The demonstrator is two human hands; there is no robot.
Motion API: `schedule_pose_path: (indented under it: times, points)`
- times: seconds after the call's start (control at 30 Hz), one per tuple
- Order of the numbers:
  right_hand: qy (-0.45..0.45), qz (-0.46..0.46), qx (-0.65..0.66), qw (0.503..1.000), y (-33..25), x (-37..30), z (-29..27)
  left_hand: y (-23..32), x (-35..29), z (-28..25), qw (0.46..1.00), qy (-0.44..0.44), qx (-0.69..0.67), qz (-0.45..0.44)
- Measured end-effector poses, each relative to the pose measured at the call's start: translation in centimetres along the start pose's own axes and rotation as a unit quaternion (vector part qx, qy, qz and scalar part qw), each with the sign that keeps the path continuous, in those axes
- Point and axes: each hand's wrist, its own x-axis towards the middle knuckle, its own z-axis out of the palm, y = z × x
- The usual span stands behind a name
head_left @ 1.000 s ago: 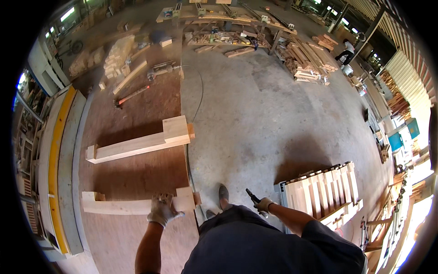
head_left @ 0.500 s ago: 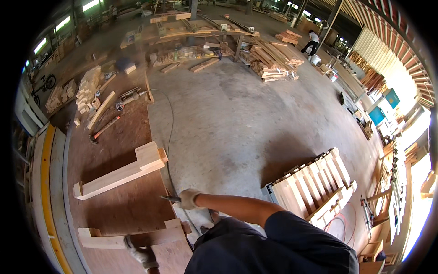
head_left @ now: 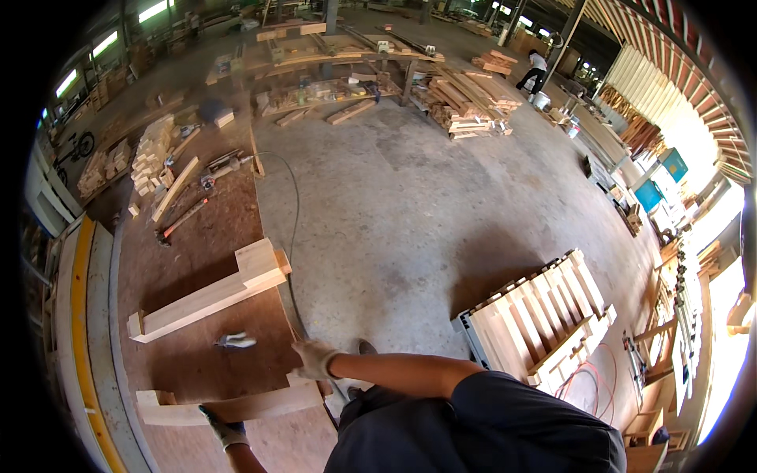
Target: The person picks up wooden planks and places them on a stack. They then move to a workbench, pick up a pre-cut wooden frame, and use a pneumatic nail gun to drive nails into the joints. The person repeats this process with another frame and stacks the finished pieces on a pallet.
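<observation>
A long pale wooden piece (head_left: 272, 404), with a raised block at each end, lies across the reddish-brown board (head_left: 197, 370) in front of me. My left hand (head_left: 226, 431), in a glove with dark fingers, grips its near side left of the middle. At its right end is my right hand (head_left: 317, 360), in a pale glove; its fingers are apart and no tool is in them. A small hand tool with a grey-white handle (head_left: 236, 340) lies on the board farther off. Beyond it sits a second wooden piece (head_left: 209, 303) of similar shape.
A hammer (head_left: 181, 221), a power tool (head_left: 225, 167) and stacked wood blocks (head_left: 154, 154) lie farther along the board. A hose (head_left: 296, 205) runs beside it over the concrete floor. Slatted wooden parts (head_left: 544, 315) stand at right. Another person (head_left: 536, 69) works far off.
My right hand has let go of the tool, which now lies on the board, and has moved down to the near wooden piece's right end. My left hand has shifted slightly along that piece.
</observation>
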Motion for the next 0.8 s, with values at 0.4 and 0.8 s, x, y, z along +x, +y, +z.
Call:
schedule_pose_path:
  times: [0.4,0.8]
  points:
    - [-0.112,0.362,0.463,0.802,10.8,-11.7,0.9,-9.8,-4.0,-0.2,0.998,-0.058,0.001,-0.003]
    - [0.15,0.392,0.6,0.681,26.1,-29.7,-4.7,-22.5,-18.6,-1.3,0.983,-0.106,0.018,-0.151]
